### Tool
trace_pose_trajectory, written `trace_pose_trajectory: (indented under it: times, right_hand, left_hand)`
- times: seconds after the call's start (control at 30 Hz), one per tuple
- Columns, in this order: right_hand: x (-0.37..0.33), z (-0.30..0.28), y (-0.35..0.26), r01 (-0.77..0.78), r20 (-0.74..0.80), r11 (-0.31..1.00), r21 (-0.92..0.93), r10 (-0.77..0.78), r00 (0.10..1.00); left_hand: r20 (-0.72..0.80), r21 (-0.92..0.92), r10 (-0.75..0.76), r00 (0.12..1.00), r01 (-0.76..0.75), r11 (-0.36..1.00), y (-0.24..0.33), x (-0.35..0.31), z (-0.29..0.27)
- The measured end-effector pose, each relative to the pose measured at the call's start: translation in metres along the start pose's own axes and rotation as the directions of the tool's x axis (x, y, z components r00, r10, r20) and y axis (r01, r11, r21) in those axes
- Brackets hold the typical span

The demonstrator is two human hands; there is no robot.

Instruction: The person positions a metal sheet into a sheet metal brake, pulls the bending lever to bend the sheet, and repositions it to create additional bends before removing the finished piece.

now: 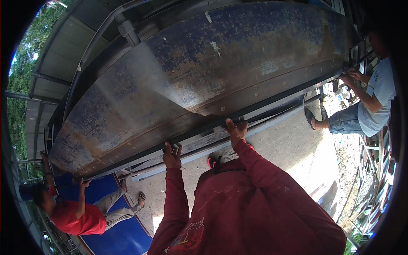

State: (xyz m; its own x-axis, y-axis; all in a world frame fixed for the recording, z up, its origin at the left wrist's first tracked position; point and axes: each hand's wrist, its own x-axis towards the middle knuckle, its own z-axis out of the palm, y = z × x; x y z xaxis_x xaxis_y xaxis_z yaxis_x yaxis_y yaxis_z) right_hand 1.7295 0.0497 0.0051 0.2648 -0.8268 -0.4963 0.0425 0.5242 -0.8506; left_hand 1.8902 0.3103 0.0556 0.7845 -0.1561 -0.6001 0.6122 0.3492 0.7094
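Note:
A large, weathered panel (pixel 191 80), worn blue and rust-brown with a row of round fasteners near its lower edge, spans the upper view. A dark bar (pixel 195 135) runs along that edge. My left hand (pixel 172 155) is closed on the bar left of the middle, thumb on top and the other fingers partly hidden. Further right, my right hand (pixel 236 131) grips the same bar, its thumb over the top. At the left end, a person in a red shirt (pixel 78 216) has both hands at the panel. Another person in a white shirt (pixel 380 97) holds its right end.
A grey metal rail (pixel 212 151) runs below the bar, above the concrete floor (pixel 280 146). Lower left lies a blue sheet (pixel 121 236). A bent metal tube (pixel 91 46) rises behind the panel. Metal scrap (pixel 374 178) is piled at the right.

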Motion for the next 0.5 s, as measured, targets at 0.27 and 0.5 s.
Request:
trace_pose_trajectory:
  times: [0.27,0.5]
  right_hand:
    - [-0.017,0.015,-0.021,0.139,-0.096,0.989,0.043,-0.134,0.986]
    - [-0.012,0.01,-0.021,0.114,-0.037,0.989,0.092,-0.111,0.993]
  left_hand:
    - [-0.013,0.033,0.048,0.999,-0.048,0.998,0.0,-0.003,0.0]
    - [0.08,0.861,0.911,0.404,-0.488,0.14,-0.02,-0.042,0.036]
